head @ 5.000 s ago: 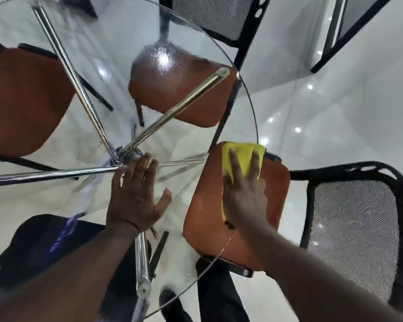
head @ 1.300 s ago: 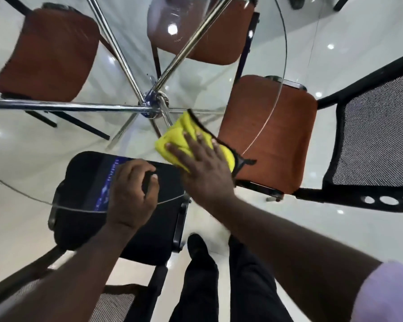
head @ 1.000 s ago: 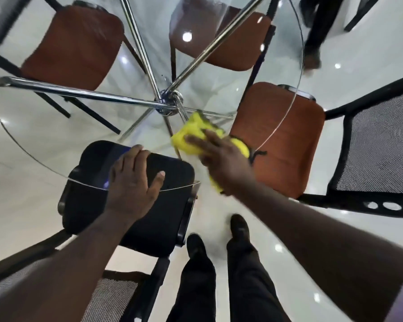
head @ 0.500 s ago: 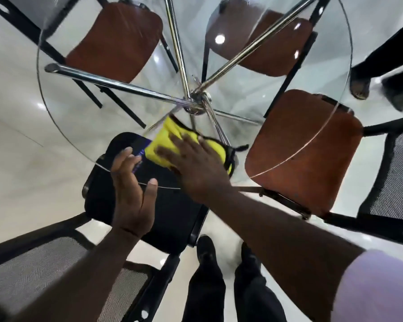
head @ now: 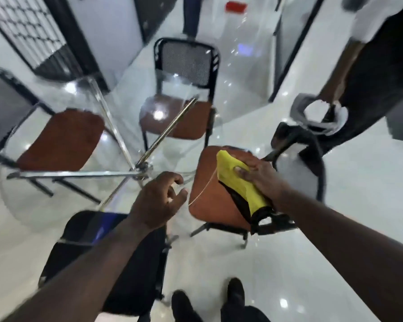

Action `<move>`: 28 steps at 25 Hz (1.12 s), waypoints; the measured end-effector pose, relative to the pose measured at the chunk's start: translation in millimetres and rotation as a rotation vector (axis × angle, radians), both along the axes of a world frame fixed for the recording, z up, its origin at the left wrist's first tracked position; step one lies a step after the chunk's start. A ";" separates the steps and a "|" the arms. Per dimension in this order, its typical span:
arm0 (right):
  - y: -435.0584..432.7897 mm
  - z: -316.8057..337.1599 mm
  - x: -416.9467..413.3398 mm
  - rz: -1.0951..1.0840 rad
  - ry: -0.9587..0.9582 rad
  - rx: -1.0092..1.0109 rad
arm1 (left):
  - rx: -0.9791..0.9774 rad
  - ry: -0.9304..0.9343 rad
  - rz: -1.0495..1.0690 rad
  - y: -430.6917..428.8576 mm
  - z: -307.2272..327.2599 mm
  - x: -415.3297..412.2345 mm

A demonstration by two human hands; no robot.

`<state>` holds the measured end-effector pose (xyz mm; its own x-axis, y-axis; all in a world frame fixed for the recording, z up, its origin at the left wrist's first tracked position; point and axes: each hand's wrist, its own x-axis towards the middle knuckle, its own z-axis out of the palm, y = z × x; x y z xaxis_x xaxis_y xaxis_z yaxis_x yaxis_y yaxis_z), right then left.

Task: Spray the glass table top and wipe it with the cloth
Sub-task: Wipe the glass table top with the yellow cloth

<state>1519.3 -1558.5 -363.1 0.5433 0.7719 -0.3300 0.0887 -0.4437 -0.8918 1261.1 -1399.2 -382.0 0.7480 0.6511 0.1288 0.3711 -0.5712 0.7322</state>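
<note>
My left hand [head: 158, 201] hangs over the near edge of the glass table top [head: 56, 196], fingers loosely curled, holding nothing. My right hand [head: 258, 177] grips the yellow cloth [head: 239, 184] just past the rim, above an orange chair seat [head: 207, 201]. A mesh-backed chair [head: 186, 63] stands at the far side.

Nothing here can be read: no writing, label, brand or number. The small red rectangular sign [head: 236, 7] at the top of the view is a motion-blurred patch without legible letters. The yellow cloth with black trim [head: 239, 184] shows plain fabric. The blue streak [head: 102, 228] over the black chair seat [head: 77, 228] is a smear.
</note>
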 end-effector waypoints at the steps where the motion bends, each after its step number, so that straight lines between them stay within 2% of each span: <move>1: -13.5 25.8 17.1 -0.051 0.041 0.051 | 0.043 -0.004 -0.067 3.0 25.5 26.9; 4: -48.1 77.7 63.3 -0.212 0.098 0.152 | 0.160 -0.025 -0.211 3.3 89.0 99.0; 6: -81.5 100.0 98.7 -0.310 0.207 0.218 | 0.216 -0.018 -0.286 -12.4 123.4 148.8; 9: -129.8 129.6 146.9 -0.276 0.478 0.264 | 0.241 -0.030 -0.294 -48.7 158.9 218.3; 13: -161.6 152.6 211.5 -0.244 0.584 0.279 | 0.297 -0.050 -0.233 -90.9 171.3 283.3; 17: -144.5 166.8 261.9 -0.187 0.552 0.242 | 0.203 -0.016 -0.211 -97.7 173.6 319.0; 20: -107.9 176.1 289.5 -0.102 0.429 0.222 | 0.134 -0.056 -0.156 -81.1 181.0 347.1; 24: -63.4 165.5 327.7 -0.067 0.277 0.259 | -0.125 -0.128 -0.142 -53.9 181.0 397.7; 28: -44.1 145.3 380.3 -0.001 0.137 0.279 | -0.506 -0.202 -0.150 -65.1 187.0 472.0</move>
<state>1899.6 -1602.5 -217.7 0.5095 0.8423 -0.1758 -0.0407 -0.1805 -0.9827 1733.1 -1464.3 -195.0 0.8299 0.5575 -0.0216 0.1371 -0.1663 0.9765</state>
